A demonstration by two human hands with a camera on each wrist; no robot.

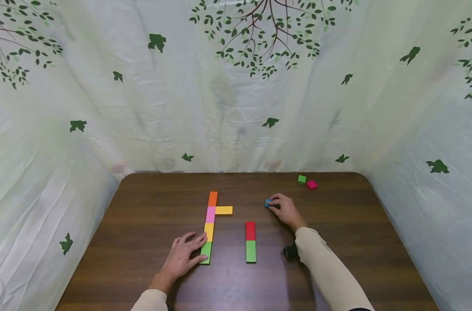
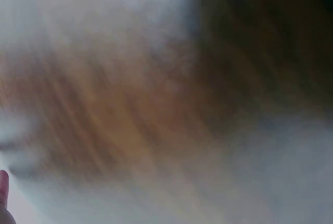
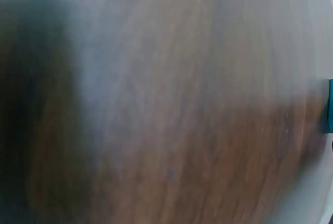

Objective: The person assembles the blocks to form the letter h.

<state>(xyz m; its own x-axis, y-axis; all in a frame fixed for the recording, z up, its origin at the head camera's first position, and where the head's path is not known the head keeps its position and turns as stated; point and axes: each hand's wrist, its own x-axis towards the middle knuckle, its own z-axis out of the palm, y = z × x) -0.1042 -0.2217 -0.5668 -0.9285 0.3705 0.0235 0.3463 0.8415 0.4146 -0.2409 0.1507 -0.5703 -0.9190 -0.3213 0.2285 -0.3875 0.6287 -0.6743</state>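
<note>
In the head view my left hand rests with spread fingers at the lower left of a column of flat blocks. Its fingertips overlap the yellow block, and its thumb lies over the green block at the bottom. Above these, a pink block and an orange block continue the line. Another yellow block sticks out to the right beside the pink one. Farther right, my right hand pinches a small blue block between thumb and fingers. Its edge shows in the right wrist view.
Between the hands, a red block and a green block lie end to end. A small green cube and a dark pink cube sit near the far edge of the brown table. A leaf-patterned curtain hangs behind.
</note>
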